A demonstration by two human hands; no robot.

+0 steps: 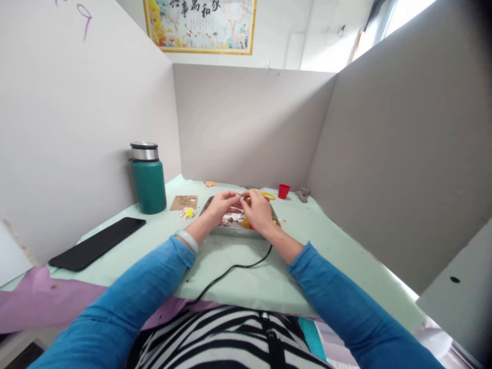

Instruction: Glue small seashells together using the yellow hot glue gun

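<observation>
Both my hands meet over a shallow metal tray (234, 231) in the middle of the pale green table. My left hand (221, 205) and my right hand (258, 209) pinch a small pale piece (240, 196) between their fingertips; it is too small to name. The tray holds several small coloured craft bits (235, 219), partly hidden under my hands. A pale bangle (187, 240) sits on my left wrist. Blue sleeves cover both forearms.
A green flask with a steel lid (148, 178) stands at the left. A black phone (98, 249) lies near the left wall. A brown card (184, 202), a yellow ring (268, 195), a red cup (283, 191) and a black cable (230, 270) are around the tray. Grey partitions enclose the table.
</observation>
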